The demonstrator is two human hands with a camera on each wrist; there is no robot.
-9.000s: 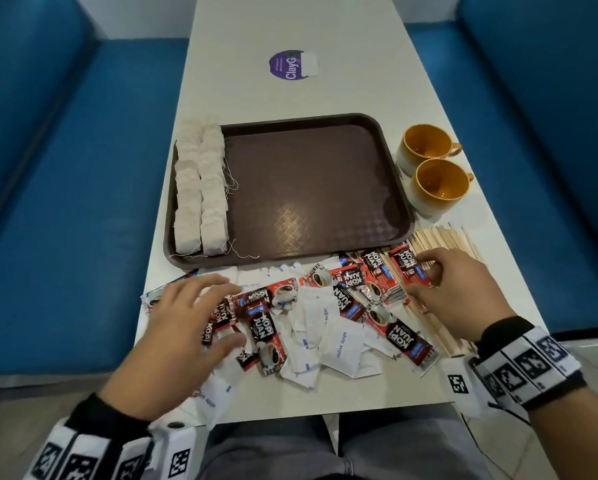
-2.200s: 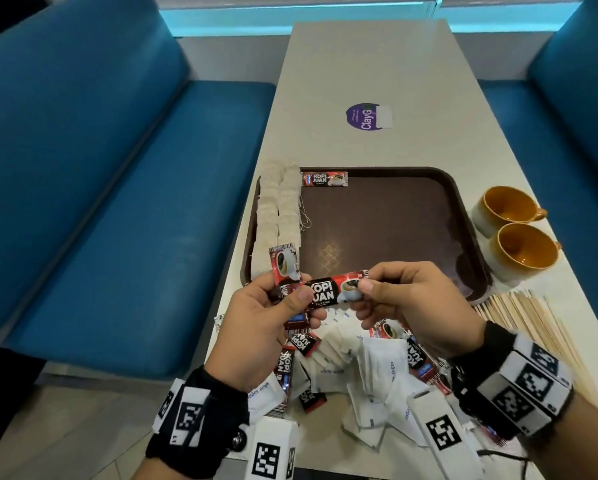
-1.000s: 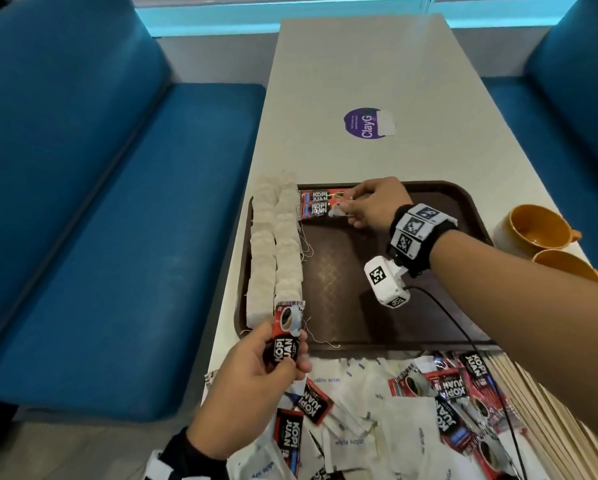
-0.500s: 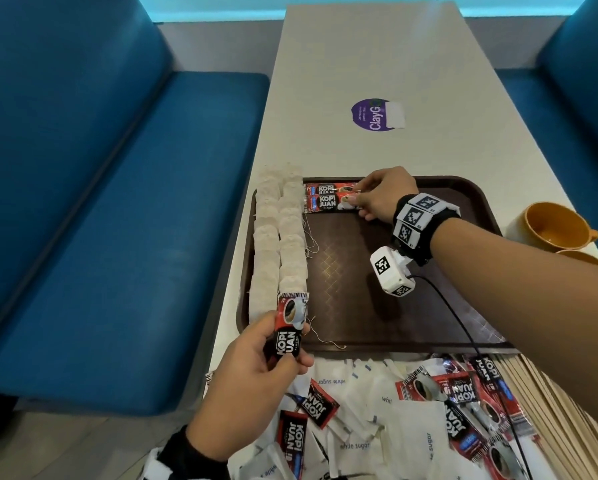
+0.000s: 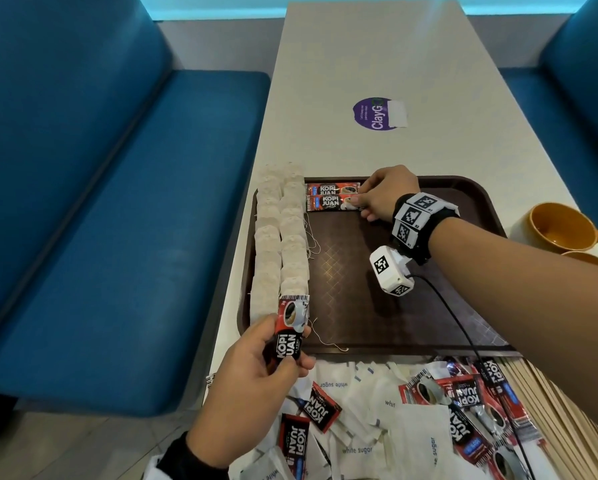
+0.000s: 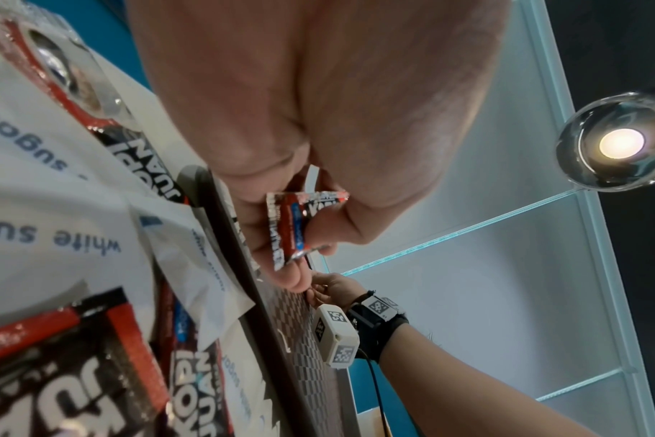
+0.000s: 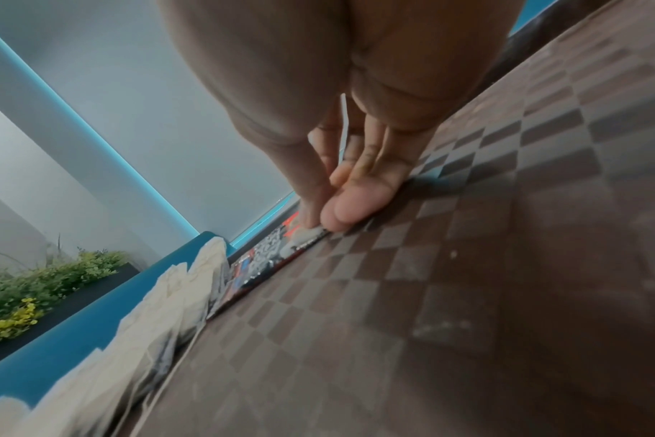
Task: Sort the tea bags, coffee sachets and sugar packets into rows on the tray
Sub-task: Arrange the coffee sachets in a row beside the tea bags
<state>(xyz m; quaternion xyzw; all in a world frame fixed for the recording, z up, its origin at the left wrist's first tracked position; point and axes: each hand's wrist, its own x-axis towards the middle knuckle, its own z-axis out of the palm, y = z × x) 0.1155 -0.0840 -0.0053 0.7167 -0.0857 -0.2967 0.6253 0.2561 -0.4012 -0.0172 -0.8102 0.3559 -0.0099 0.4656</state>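
On the brown tray (image 5: 411, 317), tea bags (image 5: 280, 244) fill two columns along the left side. Two red-and-black coffee sachets lie side by side at the tray's far edge. My right hand (image 5: 358, 202) pinches the right end of the nearer sachet (image 5: 330, 203), which lies flat just below the first sachet (image 5: 330, 188). In the right wrist view the right hand's fingertips (image 7: 337, 215) meet on that sachet's end. My left hand (image 5: 290, 351) holds another coffee sachet (image 5: 290, 327) upright over the tray's near left corner. The left wrist view shows that sachet (image 6: 300, 224) in the fingers.
White sugar packets (image 5: 359, 448) and more coffee sachets (image 5: 460, 396) lie mixed in a pile between the tray and the table's near edge. Wooden stir sticks (image 5: 560, 420) lie at the right. Two orange cups (image 5: 560, 226) stand right of the tray. Blue benches flank the table.
My right hand took a sachet from between both hands, carried it to the tray's far edge and laid it beside the first. Over the last half second both hands have hardly moved.
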